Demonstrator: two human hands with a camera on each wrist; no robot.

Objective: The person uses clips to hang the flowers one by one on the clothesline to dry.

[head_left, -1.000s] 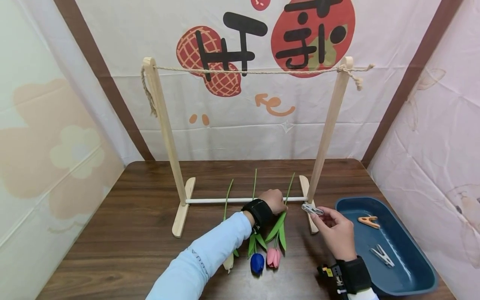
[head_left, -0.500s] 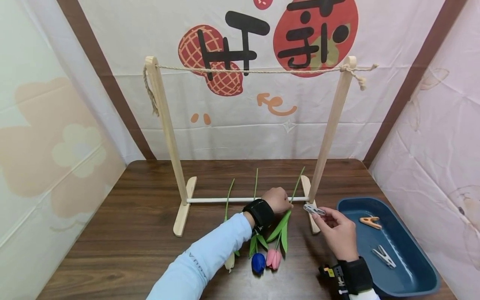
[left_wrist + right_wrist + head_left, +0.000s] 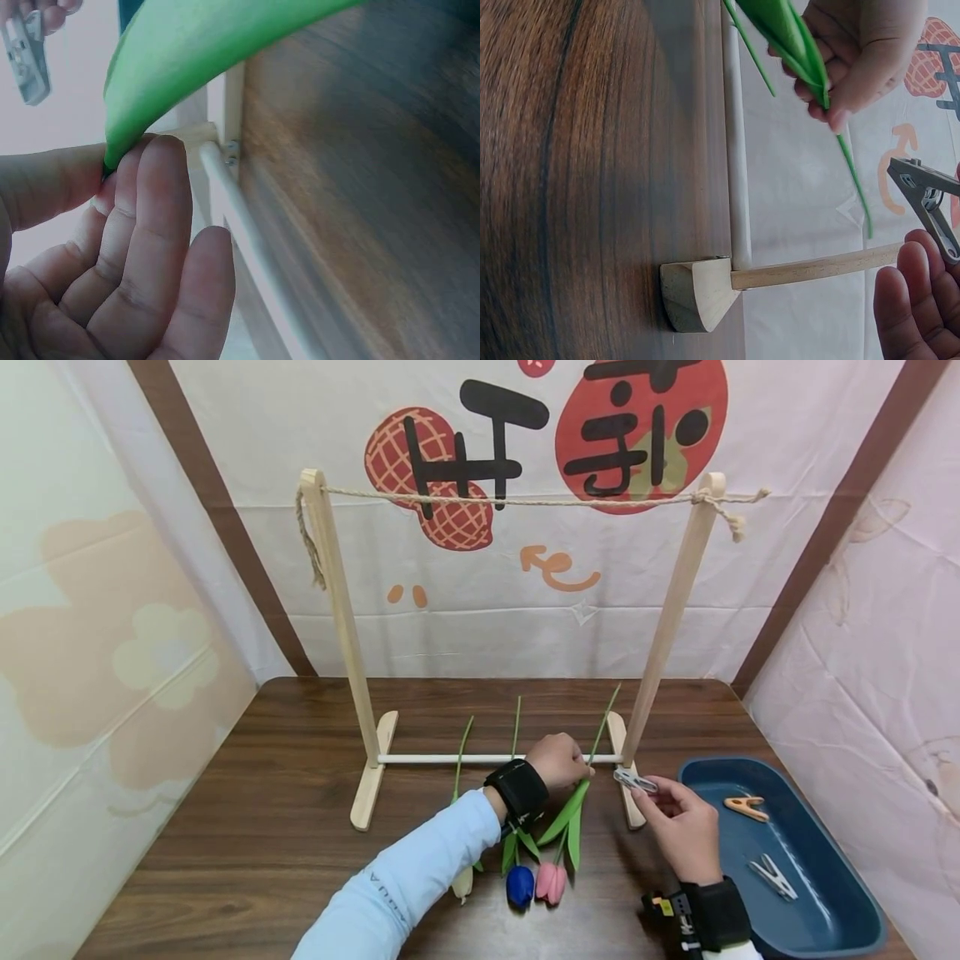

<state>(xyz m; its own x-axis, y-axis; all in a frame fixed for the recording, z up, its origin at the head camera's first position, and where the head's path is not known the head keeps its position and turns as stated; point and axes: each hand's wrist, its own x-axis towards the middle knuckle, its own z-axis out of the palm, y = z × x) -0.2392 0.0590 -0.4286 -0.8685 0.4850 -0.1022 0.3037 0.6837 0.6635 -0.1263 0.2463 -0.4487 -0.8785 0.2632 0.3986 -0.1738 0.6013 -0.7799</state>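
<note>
Watching the head view, I see my left hand (image 3: 558,761) pinching the stem of the pink tulip (image 3: 551,881), and against the frames from a second ago that stem has tilted up: its tip now rises past the white crossbar (image 3: 450,758) toward the right post (image 3: 671,610), while the bloom lies on the desk (image 3: 247,810) beside the blue tulip (image 3: 519,887). My right hand (image 3: 678,822) holds a grey clothespin (image 3: 634,781) just right of the stem, about where it was before. I judge the flower is being lifted toward the rope (image 3: 517,502), with the pin kept ready. From the left wrist, my fingers (image 3: 139,225) close on the stem right where a green leaf (image 3: 195,52) starts, the crossbar just behind them. From the right wrist, the left hand's grasp on the stem (image 3: 853,176) is plain, and the clothespin (image 3: 926,202) sits pinched at my fingertips (image 3: 922,270), near the stem but apart from it. Two more pins lie in the blue tray (image 3: 825,927).
</note>
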